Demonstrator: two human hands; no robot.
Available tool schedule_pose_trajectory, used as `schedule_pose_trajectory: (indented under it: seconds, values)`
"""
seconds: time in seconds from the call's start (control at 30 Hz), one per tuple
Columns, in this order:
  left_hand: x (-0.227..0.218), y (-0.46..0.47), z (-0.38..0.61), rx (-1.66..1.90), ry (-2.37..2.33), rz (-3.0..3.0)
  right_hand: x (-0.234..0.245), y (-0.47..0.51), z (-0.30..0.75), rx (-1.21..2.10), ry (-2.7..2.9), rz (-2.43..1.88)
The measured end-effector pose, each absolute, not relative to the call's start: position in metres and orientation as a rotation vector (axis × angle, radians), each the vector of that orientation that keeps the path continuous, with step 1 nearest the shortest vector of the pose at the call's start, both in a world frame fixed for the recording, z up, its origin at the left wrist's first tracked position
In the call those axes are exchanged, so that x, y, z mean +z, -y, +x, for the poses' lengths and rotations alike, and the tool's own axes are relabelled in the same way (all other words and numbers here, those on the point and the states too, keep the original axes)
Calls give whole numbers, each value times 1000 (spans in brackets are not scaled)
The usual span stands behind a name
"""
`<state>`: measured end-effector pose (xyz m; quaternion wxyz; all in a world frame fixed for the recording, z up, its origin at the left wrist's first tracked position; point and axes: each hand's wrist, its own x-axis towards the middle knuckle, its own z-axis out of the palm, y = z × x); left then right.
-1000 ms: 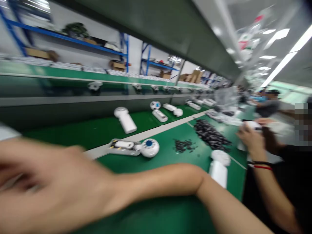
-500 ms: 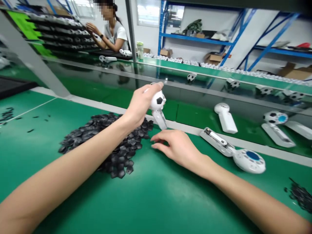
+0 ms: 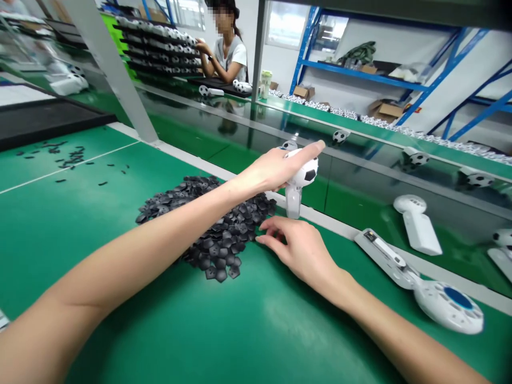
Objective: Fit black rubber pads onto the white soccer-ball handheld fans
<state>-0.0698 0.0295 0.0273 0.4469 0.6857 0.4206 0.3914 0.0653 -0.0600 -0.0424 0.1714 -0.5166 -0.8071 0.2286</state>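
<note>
In my left hand [image 3: 280, 166] is a white handheld device with a soccer-ball head [image 3: 307, 172], and its pale handle points down over the near edge of the belt. A heap of black pentagon pieces [image 3: 218, 248] lies on the green table, partly hidden under my left forearm. At the heap's right edge, my right hand [image 3: 298, 242] is low over the table, fingers curved and thumb apart from them, with nothing visible between. To its right lies an opened white device [image 3: 448, 306] with a blue disc and a long handle.
On the belt beyond the rail rests another white device [image 3: 420, 226]. A black tray [image 3: 48, 120] stands at the left, near scattered small black bits [image 3: 76, 154]. A grey post [image 3: 116, 74] rises at the left. Across the belt a co-worker [image 3: 230, 56] handles stacked trays [image 3: 160, 48].
The view has swung left, so things appear farther right. My left hand still holds the device, whose handle now hangs more upright. My right hand appears closer to the heap.
</note>
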Motion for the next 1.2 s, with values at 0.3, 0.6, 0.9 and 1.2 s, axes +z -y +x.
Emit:
schedule_pose_trajectory:
  seconds: [0.3, 0.6, 0.9, 1.2]
  values:
    - [32, -28, -71, 719, -1135, 1578, -54, 64, 61, 649, 2307, -1387]
    - [35, -22, -70, 692, -1147, 1600, -57, 62, 55, 544, 2320, -1373]
    - [40, -23, -75, 533, -1157, 1609, -26, 94, 111, -389, 2256, -411]
    - [38, -17, -69, 551, -901, 1215, 7, 105, 141, -373, 2204, -541]
